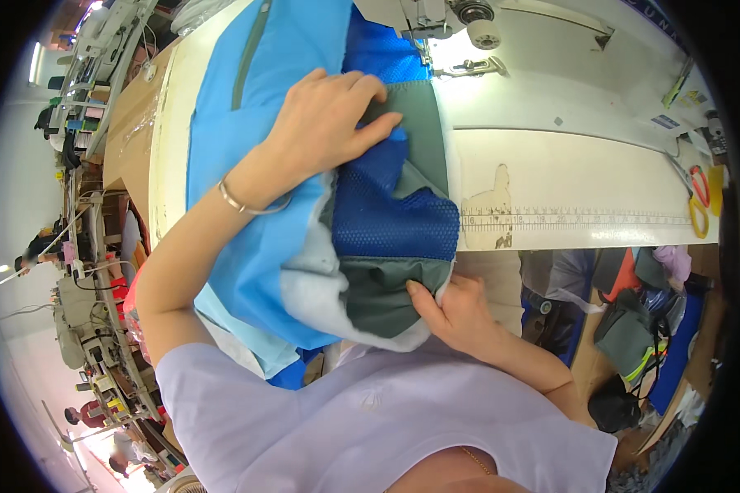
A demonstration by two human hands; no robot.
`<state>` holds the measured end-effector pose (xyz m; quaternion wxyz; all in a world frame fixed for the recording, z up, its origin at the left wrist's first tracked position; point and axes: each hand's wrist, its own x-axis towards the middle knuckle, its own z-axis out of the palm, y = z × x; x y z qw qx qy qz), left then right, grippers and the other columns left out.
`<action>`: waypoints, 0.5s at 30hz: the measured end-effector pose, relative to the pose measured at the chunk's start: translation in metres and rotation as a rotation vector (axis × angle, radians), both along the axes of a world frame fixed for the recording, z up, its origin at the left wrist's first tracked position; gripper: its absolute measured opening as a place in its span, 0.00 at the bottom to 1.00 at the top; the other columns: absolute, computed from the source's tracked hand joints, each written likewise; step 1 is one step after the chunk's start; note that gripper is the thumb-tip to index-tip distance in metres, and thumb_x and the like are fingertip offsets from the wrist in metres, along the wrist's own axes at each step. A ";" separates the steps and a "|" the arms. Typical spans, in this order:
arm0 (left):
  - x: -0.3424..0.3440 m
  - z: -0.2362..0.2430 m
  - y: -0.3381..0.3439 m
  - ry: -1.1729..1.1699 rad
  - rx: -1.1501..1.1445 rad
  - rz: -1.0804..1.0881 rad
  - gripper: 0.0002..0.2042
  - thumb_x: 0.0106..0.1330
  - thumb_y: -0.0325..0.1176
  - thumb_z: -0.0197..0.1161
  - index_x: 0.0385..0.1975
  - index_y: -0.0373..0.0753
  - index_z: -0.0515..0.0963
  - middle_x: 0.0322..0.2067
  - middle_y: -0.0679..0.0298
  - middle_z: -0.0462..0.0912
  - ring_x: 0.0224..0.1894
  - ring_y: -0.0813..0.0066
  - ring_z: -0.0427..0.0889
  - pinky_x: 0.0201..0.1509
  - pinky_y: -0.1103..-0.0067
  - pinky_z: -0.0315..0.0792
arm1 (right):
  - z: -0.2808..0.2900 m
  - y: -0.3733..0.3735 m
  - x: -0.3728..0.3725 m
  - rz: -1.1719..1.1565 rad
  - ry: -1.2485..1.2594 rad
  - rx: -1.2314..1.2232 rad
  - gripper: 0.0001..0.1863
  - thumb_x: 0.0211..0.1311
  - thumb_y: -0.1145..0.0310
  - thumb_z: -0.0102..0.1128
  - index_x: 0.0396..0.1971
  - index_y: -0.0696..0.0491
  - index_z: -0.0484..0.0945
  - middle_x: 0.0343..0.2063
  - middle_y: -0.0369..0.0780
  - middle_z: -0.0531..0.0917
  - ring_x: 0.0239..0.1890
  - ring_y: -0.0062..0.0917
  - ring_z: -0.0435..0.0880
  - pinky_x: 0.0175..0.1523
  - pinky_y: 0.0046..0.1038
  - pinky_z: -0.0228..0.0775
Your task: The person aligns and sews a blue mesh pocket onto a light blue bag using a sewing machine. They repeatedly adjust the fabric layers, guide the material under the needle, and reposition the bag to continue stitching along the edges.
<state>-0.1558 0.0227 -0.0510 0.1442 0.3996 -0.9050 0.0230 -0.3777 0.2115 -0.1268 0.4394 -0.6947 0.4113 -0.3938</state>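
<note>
A large fabric piece point(242, 156) lies under the sewing machine's needle area point(426, 62). It has light blue cloth with a grey-green zip point(251, 53), dark blue mesh point(399, 209), grey-green panels point(427, 135) and a whitish padded edge point(312, 287). My left hand point(329, 119) rests on it close to the needle, fingers bent over the cloth and thumb held apart. Lower down, my right hand point(464, 316) grips the grey-green edge near the table's front, thumb on top and fingers hidden beneath. The fabric's lower part hangs over the table edge toward me.
A ruler strip point(575, 219) runs along the white machine table point(551, 164). Scissors point(697, 201) with red and yellow handles lie at its right end. Below right are cloth pieces and bags point(625, 329). Other machines point(74, 320) and people point(90, 413) stand at far left.
</note>
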 end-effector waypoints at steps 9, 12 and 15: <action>0.017 0.004 0.004 0.157 0.174 -0.235 0.09 0.66 0.36 0.63 0.28 0.37 0.80 0.29 0.61 0.82 0.34 0.60 0.80 0.43 0.68 0.71 | 0.020 -0.021 -0.037 0.081 0.169 -0.305 0.09 0.58 0.68 0.73 0.28 0.57 0.83 0.19 0.42 0.82 0.19 0.34 0.81 0.25 0.34 0.71; 0.025 0.007 0.001 0.192 0.249 -0.284 0.10 0.64 0.36 0.62 0.24 0.38 0.81 0.23 0.61 0.82 0.31 0.58 0.81 0.40 0.67 0.72 | 0.051 -0.058 -0.071 -0.020 0.238 -0.469 0.08 0.53 0.71 0.75 0.31 0.55 0.84 0.22 0.39 0.84 0.21 0.34 0.81 0.28 0.33 0.74; 0.032 0.015 -0.007 0.154 0.424 -0.269 0.09 0.63 0.36 0.63 0.29 0.37 0.84 0.23 0.59 0.83 0.29 0.57 0.81 0.37 0.68 0.72 | 0.065 -0.104 -0.078 -0.037 0.439 -0.666 0.10 0.56 0.74 0.71 0.39 0.56 0.84 0.35 0.39 0.87 0.34 0.34 0.85 0.35 0.33 0.77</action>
